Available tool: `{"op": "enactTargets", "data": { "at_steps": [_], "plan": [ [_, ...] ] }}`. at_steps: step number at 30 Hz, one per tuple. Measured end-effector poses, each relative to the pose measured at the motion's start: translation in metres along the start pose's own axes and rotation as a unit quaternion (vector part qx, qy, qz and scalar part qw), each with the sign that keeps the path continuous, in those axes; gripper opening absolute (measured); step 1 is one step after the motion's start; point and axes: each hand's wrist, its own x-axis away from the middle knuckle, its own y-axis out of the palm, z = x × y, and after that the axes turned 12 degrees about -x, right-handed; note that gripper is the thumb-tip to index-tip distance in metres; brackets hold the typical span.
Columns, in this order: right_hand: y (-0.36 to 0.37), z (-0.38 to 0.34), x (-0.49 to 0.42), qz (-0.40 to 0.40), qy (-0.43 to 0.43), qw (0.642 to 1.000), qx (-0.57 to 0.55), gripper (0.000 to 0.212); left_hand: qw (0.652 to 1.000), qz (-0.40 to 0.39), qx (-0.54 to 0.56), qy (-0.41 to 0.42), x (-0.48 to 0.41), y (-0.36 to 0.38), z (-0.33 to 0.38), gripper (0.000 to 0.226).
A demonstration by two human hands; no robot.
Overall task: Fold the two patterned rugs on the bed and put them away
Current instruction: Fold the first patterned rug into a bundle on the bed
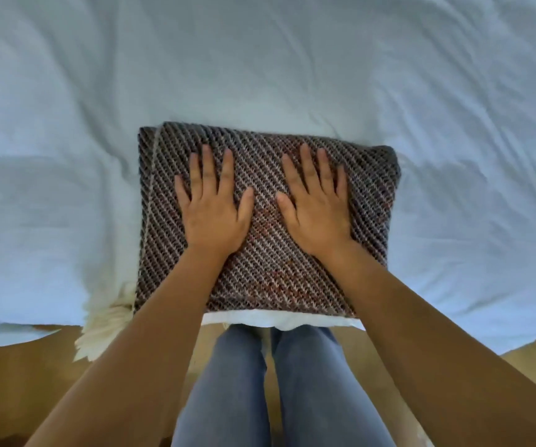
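Denim-clad legs (228,398) stand at bottom centre, close against the bed edge, over a wood-toned floor (18,382). Just above, a cream fringe (105,327) hangs off the mattress edge at lower left, and a white strip (279,319) shows under the bundle's near edge. I cannot tell whether either belongs to a second rug.

Folded rug (269,262), centre of frame: a compact rectangle, visibly several layers thick, in a diagonal brown, grey and cream weave with a reddish patch. It lies flat on the bed, close to the near edge.

Step, as judged: folding of this bundle looks finished and the layers are being pressed flat. Only one patterned bundle is identifiable, so the task seems part done at best.

Left hand (213,204): palm down on the left half of the rug top, fingers straight and spread, grasping nothing.
Right hand (316,204): the same on the right half, flat and splayed, thumb near the left thumb but apart.

Next move, as judged: slide fingers under both side edges and lift level so the layers stay stacked. The hanging fringe may snag or pull a layer loose.

Beyond, the pale rumpled bed sheet (260,59) fills the upper frame.
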Motion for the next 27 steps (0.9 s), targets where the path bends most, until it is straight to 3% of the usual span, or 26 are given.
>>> {"op": "enactTargets", "data": {
  "at_steps": [5,12,14,16,19,23,27],
  "plan": [
    [0.005,0.05,-0.002,0.04,0.069,0.997,0.006,0.064,0.996,-0.002,0.008,-0.084,-0.01,0.02,-0.023,0.079],
    [-0.011,0.031,0.006,0.071,0.18,0.981,-0.014,0.063,0.994,-0.055,0.0,-0.096,-0.003,-0.003,-0.033,0.079],
    [-0.01,0.0,0.019,0.081,0.165,0.982,-0.031,0.064,0.998,-0.018,-0.005,-0.068,0.015,-0.013,-0.023,0.073],
    [0.003,-0.039,0.043,0.061,0.089,0.993,-0.052,0.062,1.0,0.027,0.008,-0.004,0.048,-0.014,-0.003,0.065],
    [0.031,-0.061,0.082,0.007,0.012,0.999,-0.039,0.058,1.0,-0.008,0.026,0.013,0.101,0.002,-0.002,0.061],
    [0.039,-0.014,0.107,0.0,0.069,0.998,0.005,0.063,0.996,-0.079,0.004,-0.046,0.123,0.023,-0.039,0.075],
    [0.026,0.017,0.122,-0.005,0.151,0.989,0.009,0.072,0.993,-0.09,0.04,-0.07,0.116,0.016,-0.041,0.092]
  ]
}}
